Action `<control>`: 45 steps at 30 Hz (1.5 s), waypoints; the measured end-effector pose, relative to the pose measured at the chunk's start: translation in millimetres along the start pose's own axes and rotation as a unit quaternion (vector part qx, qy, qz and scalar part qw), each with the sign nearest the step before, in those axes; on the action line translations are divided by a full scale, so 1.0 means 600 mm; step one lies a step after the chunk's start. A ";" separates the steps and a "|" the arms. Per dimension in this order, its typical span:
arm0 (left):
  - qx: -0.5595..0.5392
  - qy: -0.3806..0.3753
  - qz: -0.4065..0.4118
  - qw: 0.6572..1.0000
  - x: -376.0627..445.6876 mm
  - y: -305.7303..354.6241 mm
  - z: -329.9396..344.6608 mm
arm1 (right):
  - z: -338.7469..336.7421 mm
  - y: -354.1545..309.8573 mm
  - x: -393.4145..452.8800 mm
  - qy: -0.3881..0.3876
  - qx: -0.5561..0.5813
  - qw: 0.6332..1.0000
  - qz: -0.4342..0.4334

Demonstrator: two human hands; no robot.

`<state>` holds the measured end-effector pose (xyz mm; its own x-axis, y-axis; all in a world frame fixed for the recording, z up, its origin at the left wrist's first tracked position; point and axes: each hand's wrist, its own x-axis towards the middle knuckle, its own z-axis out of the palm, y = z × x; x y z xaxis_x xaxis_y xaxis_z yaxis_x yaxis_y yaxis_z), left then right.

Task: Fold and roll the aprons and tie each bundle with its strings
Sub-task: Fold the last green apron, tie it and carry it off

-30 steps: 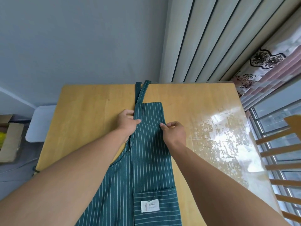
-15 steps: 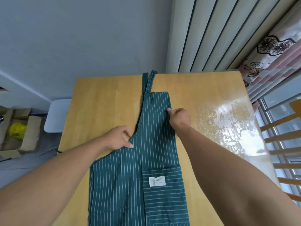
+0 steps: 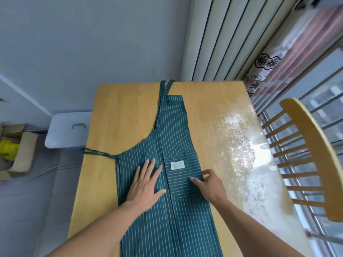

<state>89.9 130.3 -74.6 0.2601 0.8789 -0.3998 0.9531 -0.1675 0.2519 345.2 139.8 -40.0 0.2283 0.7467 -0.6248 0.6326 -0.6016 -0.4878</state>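
Your dark green, white-striped apron [image 3: 172,138] lies folded lengthwise on the wooden tabletop [image 3: 122,115], its neck strap [image 3: 165,88] at the far edge and a waist string [image 3: 98,153] trailing left. Your left hand [image 3: 143,188] presses flat, fingers spread. Your right hand [image 3: 210,185] pinches the right fold beside the labelled pocket [image 3: 182,173].
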 end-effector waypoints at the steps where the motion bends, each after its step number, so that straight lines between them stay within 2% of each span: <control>1: 0.000 -0.020 -0.006 1.000 -0.020 -0.001 0.010 | 0.012 0.028 -0.035 0.003 0.022 1.000 0.000; 7: -0.002 -0.071 -0.021 0.997 -0.056 -0.003 0.020 | 0.062 0.167 -0.138 -0.015 0.024 0.997 0.075; 10: 0.029 -0.099 -0.023 0.994 -0.073 0.003 0.018 | 0.060 0.191 -0.179 0.006 0.028 0.998 0.055; 13: 0.049 -0.037 0.015 0.998 -0.102 0.001 0.026 | 0.056 0.193 -0.204 0.043 0.032 0.998 0.019; 16: 0.076 -0.105 0.068 0.989 -0.128 -0.008 0.048 | 0.061 0.180 -0.223 0.051 0.025 0.998 -0.008; 18: 0.033 -0.107 0.068 0.991 -0.139 -0.009 0.051 | 0.066 0.154 -0.240 0.042 0.048 0.997 -0.042; 21: -0.148 -0.010 0.033 0.988 -0.152 -0.005 0.037 | 0.089 0.094 -0.276 0.032 0.067 0.989 -0.126; 23: -0.296 0.034 -0.062 0.952 -0.148 -0.008 0.027 | 0.119 0.053 -0.301 0.004 0.030 0.982 -0.186; 24: -0.359 0.029 -0.112 0.926 -0.144 -0.010 0.023 | 0.138 0.035 -0.314 -0.013 -0.011 0.978 -0.209; 26: -0.478 0.032 -0.176 0.860 -0.135 -0.024 0.009 | 0.182 0.000 -0.332 -0.031 -0.101 0.958 -0.265; 29: -0.635 0.023 -0.247 0.731 -0.131 -0.049 -0.013 | 0.250 -0.034 -0.344 -0.054 -0.255 0.920 -0.292; 30: -0.647 0.016 -0.261 0.716 -0.131 -0.061 -0.014 | 0.270 -0.038 -0.343 -0.074 -0.298 0.910 -0.277; 31: -0.647 0.009 -0.269 0.713 -0.133 -0.073 -0.012 | 0.288 -0.041 -0.343 -0.099 -0.328 0.902 -0.262; 33: -0.617 0.008 -0.287 0.733 -0.131 -0.093 0.003 | 0.307 -0.041 -0.343 -0.148 -0.355 0.892 -0.239; 35: -0.589 0.012 -0.304 0.748 -0.133 -0.108 0.017 | 0.316 -0.036 -0.343 -0.177 -0.340 0.899 -0.214; 37: -0.569 0.009 -0.320 0.757 -0.138 -0.110 0.024 | 0.308 -0.027 -0.341 -0.161 -0.310 0.917 -0.191; 39: -0.559 0.006 -0.323 0.764 -0.143 -0.110 0.020 | 0.290 -0.014 -0.330 -0.098 -0.269 0.944 -0.162; 40: -0.560 0.000 -0.327 0.762 -0.145 -0.109 0.017 | 0.278 -0.005 -0.324 -0.064 -0.254 0.954 -0.144; 42: -0.595 -0.007 -0.334 0.731 -0.143 -0.112 0.019 | 0.257 0.016 -0.308 -0.024 -0.234 0.967 -0.100; 45: -0.644 -0.010 -0.347 0.682 -0.141 -0.118 0.030 | 0.239 0.034 -0.297 -0.021 -0.219 0.974 -0.049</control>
<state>3.0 59.9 -74.5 -0.1711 0.5391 -0.8247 -0.0744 0.8276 0.5564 211.2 -46.1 -26.2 0.1267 0.7771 -0.6165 0.9072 -0.3422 -0.2449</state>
